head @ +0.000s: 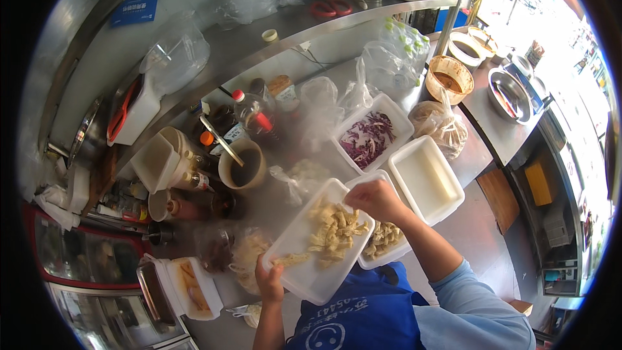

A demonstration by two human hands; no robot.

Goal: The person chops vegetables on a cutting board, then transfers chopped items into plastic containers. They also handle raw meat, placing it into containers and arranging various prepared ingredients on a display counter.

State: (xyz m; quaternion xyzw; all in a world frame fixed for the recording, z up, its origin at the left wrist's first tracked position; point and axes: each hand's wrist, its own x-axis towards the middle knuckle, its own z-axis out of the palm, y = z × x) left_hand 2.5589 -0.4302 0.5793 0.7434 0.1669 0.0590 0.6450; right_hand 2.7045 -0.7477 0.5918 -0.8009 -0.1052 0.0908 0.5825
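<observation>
My left hand (270, 277) grips the near-left edge of a white plastic tray (316, 279), which is tilted in front of my blue apron (359, 311). Pale yellow food strips (335, 233) lie heaped in the tray, with one strip apart near my left thumb. Above the tray's far-right corner is my right hand (376, 199), its fingers bunched together; whether they pinch anything cannot be made out. Partly under the held tray stands a second white tray (384, 258) with similar strips (384, 240) in it.
Shredded purple cabbage (369, 138) fills part of another tray. Beside it are a white container (423, 180) and a bagged food bundle (440, 129). A tub of dark liquid (245, 167) holds a ladle (221, 141). Steam blurs the middle; a metal shelf (291, 29) runs behind.
</observation>
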